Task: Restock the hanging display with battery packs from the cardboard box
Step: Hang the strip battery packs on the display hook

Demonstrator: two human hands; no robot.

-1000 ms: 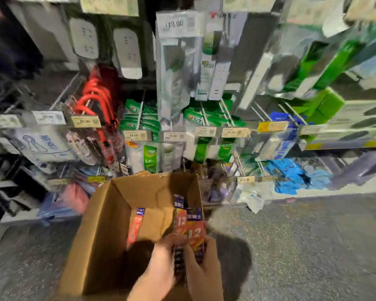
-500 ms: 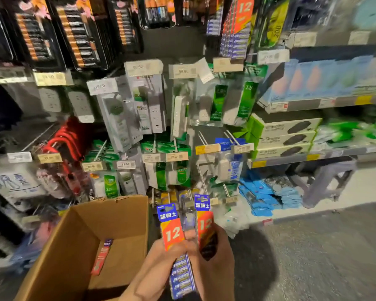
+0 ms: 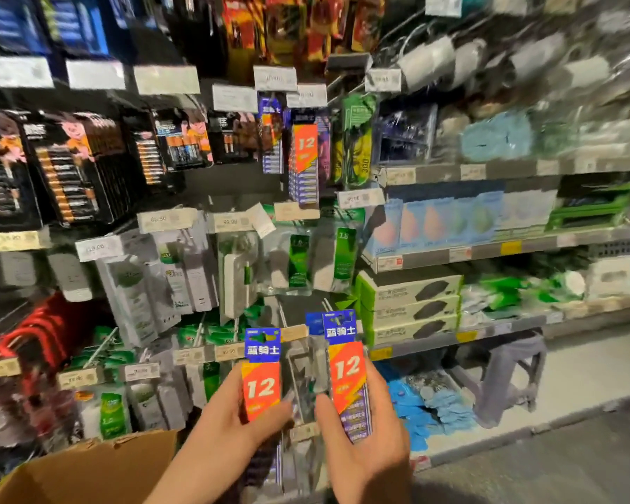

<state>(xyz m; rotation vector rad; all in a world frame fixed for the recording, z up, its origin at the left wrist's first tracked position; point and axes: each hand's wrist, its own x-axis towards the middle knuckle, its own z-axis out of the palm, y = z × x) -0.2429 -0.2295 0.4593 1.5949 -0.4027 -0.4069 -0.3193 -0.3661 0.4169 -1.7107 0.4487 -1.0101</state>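
Note:
My left hand (image 3: pixel 219 434) grips a blue-and-orange battery pack marked 12 (image 3: pixel 262 376), held upright low in the view. My right hand (image 3: pixel 371 445) grips a second, matching battery pack (image 3: pixel 348 372) just to the right of it. The two packs are a short gap apart. Higher up on the hanging display, several matching packs (image 3: pixel 304 158) hang from a peg. The cardboard box (image 3: pixel 88 471) shows only its open top edge at the bottom left, below my left forearm.
Black-and-orange battery packs (image 3: pixel 62 176) hang at the upper left. Power strips in clear packaging (image 3: pixel 153 285) and green-labelled items fill the middle pegs. Shelves with boxes (image 3: pixel 408 303) run to the right. A grey stool (image 3: pixel 506 376) stands on the floor at right.
The view has swung upward from the box to the display. Both hands have risen with the packs and drawn them apart. The box has dropped to the bottom left corner.

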